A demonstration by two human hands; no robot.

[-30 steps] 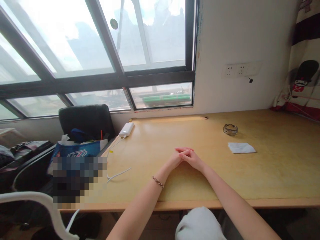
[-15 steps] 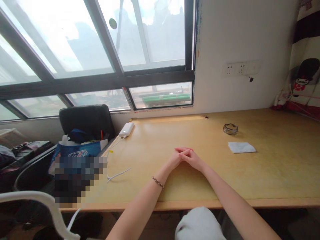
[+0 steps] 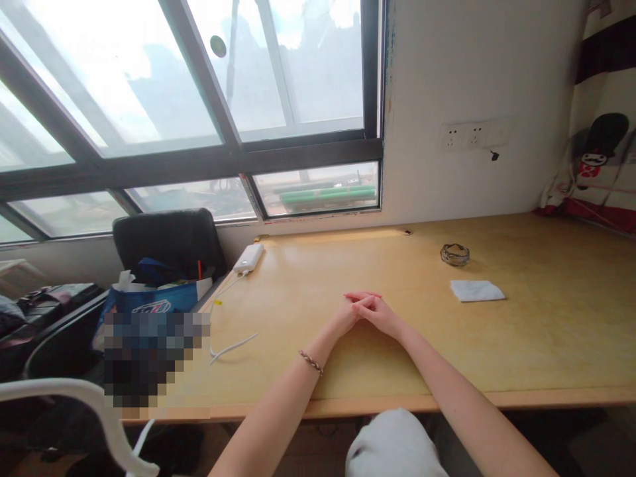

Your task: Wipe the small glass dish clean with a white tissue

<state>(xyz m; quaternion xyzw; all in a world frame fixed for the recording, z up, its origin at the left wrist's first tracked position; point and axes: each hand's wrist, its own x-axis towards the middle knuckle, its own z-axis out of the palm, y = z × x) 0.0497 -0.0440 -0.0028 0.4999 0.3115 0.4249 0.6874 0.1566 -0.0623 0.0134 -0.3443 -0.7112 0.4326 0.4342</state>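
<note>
Both my hands rest on the wooden desk point(image 3: 521, 344) near its middle, clasped together with the fingers interlaced. My left hand point(image 3: 348, 315) has a thin bracelet point(image 3: 312, 362) on its wrist, and my right hand point(image 3: 380, 315) meets it from the right. Neither hand holds an object. To the right of them lies a folded white tissue point(image 3: 476, 290), with a small glass ashtray point(image 3: 454, 254) just behind it. A white power bank point(image 3: 249, 258) sits at the desk's far left, its white cable point(image 3: 229, 344) trailing toward the front edge.
A black chair point(image 3: 169, 242) left of the desk carries a blue bag point(image 3: 149, 301) and other clutter. A white chair arm point(image 3: 79, 404) curves across the lower left. Wall sockets point(image 3: 472, 136) sit above the desk, and a patterned cloth point(image 3: 591, 172) hangs at the right.
My hands stay clasped in the same spot. Only the view has drifted slightly to the right.
</note>
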